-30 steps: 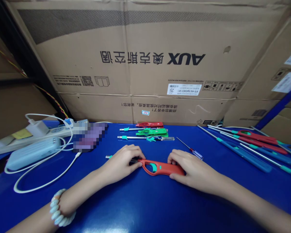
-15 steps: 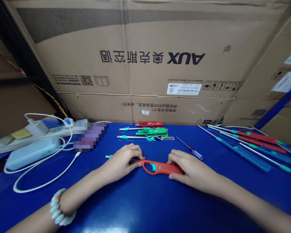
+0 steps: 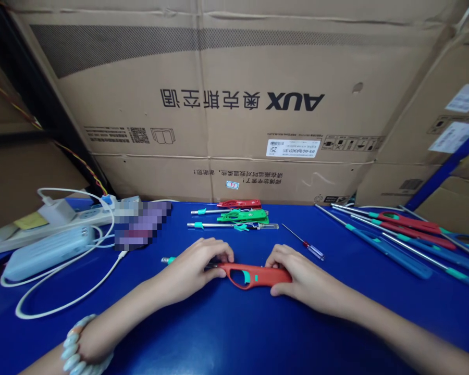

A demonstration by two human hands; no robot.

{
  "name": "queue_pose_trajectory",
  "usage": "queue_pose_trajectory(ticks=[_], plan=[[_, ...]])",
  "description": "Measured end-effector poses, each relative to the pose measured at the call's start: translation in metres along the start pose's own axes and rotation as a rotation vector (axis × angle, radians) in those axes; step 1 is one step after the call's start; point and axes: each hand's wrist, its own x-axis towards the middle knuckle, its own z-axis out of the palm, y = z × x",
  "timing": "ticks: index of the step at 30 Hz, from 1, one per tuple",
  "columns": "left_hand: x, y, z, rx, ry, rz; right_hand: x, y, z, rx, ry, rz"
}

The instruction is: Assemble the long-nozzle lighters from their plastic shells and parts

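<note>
Head camera looks forward-down, close over table (image 3: 234, 333).

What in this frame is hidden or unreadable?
Head view, red lighter: tube under the left hand, rear end under the right hand.
Head view, pixelated patch: blurred, contents unknown.
Head view, white label on the cardboard box: print too small.
Head view, long lighters at right: cut by the edge.

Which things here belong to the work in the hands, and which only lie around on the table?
Held: red plastic long-nosed lighter, gripped by left hand and right hand.
Lying about: green and red plastic lighter parts; thin red-handled screwdriver; heap of long lighters at right; pale blue power bank; white cable; brown cardboard box.
</note>
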Motion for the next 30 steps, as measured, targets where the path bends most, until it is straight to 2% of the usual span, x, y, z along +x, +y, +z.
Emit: queue_pose_trajectory(ticks=[5, 9, 18, 24, 30], plan=[[-0.001, 0.008, 0.001, 0.084, -0.028, 0.056, 0.001, -0.001, 0.001, -0.086, 0.067, 0.066], [0.000, 0.012, 0.005, 0.190, -0.008, 0.036, -0.001, -0.006, 0.000, -0.184, 0.085, 0.038], [0.000, 0.009, 0.011, 0.392, 0.157, 0.060, -0.002, -0.010, -0.001, -0.183, 0.049, -0.065], [-0.001, 0.010, 0.014, 0.506, 0.236, 0.105, -0.003, -0.012, 0.002, -0.340, 0.145, -0.071], [-0.001, 0.015, 0.019, 0.684, 0.371, 0.217, -0.003, -0.010, 0.013, -0.538, 0.228, -0.242]])
